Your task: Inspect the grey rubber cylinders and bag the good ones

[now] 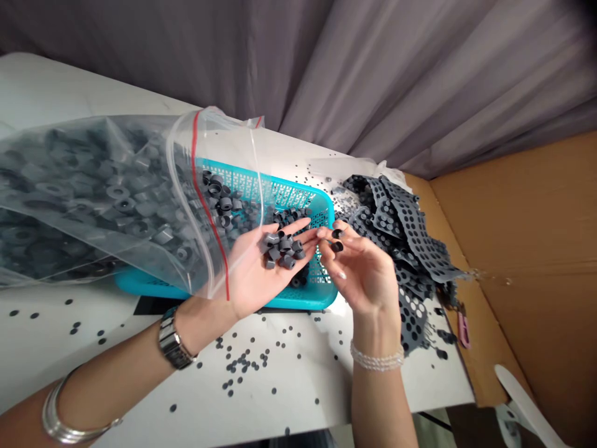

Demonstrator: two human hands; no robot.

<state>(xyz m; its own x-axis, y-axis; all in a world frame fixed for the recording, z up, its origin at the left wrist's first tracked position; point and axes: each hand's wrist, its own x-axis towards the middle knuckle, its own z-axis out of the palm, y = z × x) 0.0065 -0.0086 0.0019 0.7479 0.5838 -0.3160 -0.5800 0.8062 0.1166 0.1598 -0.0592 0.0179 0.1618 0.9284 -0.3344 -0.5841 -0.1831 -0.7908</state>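
Observation:
My left hand (247,274) is palm up above the basket, fingers stretched out, bearing a small heap of grey plastic caps (282,250). Close to its fingertips, my right hand (361,267) is closed, with two small dark caps (336,241) between thumb and fingers. Beneath both is a turquoise perforated basket (326,205) with more grey caps (224,202) inside. A clear zip bag with a red stripe (116,186), filled with similar caps, lies over the basket's left side, its mouth beside my left wrist.
Perforated dark rubbery sheets (405,224) are piled right of the basket. Small black discs (242,364) are scattered over the white table (140,367). A pink-handled tool (463,328) lies by the cardboard (522,249) at right. A grey curtain (364,74) hangs behind.

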